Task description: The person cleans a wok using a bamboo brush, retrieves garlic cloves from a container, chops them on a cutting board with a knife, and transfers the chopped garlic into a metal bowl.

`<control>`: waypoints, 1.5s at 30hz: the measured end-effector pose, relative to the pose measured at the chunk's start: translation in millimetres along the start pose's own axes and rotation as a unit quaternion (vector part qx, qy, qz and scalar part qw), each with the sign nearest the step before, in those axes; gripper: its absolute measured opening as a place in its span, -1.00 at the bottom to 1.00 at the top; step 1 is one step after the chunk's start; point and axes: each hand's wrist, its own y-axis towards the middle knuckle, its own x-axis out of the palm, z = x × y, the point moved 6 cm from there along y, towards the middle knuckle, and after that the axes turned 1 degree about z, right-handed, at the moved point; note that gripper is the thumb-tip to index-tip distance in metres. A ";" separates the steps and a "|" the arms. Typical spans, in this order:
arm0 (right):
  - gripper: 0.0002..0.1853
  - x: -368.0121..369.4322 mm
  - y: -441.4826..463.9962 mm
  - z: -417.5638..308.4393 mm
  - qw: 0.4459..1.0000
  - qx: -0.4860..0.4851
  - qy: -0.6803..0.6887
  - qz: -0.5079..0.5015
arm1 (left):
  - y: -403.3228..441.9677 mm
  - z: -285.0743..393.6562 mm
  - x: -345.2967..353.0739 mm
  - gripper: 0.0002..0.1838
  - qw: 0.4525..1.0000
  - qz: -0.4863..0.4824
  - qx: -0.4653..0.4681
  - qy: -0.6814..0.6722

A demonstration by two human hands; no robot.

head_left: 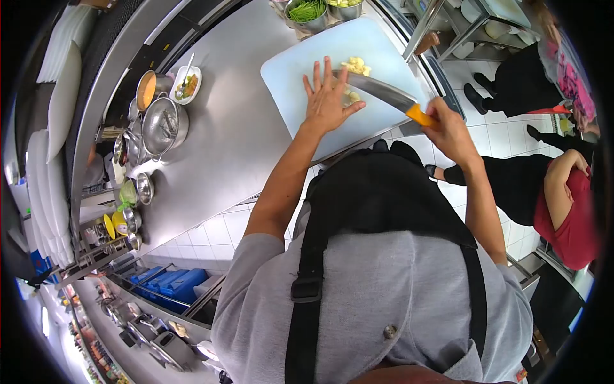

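My right hand [451,131] grips the yellow handle of a large kitchen knife [382,91]. The blade points left across a white cutting board [288,72], its tip end reaching my left hand [327,99]. That hand has its fingers spread and lies over the board, palm down; whether it presses on the blade or on food beneath is hidden. Just beyond the blade sits a small heap of pale yellow chopped pieces [356,65], perhaps garlic. More pale pieces [352,96] show on the near side of the blade, beside my left thumb.
Metal bowls of green cut vegetables [307,11] and pale pieces [345,5] stand behind the board. Along the left of the steel counter [224,128] are a white dish with a spoon [188,85], an orange-filled pot [148,89] and a colander [165,128]. People stand at right.
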 end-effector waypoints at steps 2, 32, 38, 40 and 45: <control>-0.61 -13.6 -10.6 11.3 0.997 0.049 0.055 -0.022 | -7.4 -12.4 7.0 0.18 0.999 -0.008 -0.038 -0.004; -0.63 111.0 38.6 70.7 0.907 0.164 0.371 -0.112 | 8.4 -14.7 22.1 -0.37 0.971 0.154 -0.029 -0.182; -0.63 113.2 35.1 42.4 0.846 0.201 0.472 -0.145 | 3.0 22.7 18.5 -0.34 0.996 0.091 -0.007 0.005; -0.62 103.4 36.6 45.9 0.869 0.185 0.437 -0.140 | -2.5 8.6 17.3 -0.24 0.996 0.075 -0.051 0.017; -0.53 79.8 51.1 39.2 0.989 0.061 0.130 -0.032 | -20.4 -10.8 9.5 0.06 0.991 0.089 -0.092 -0.026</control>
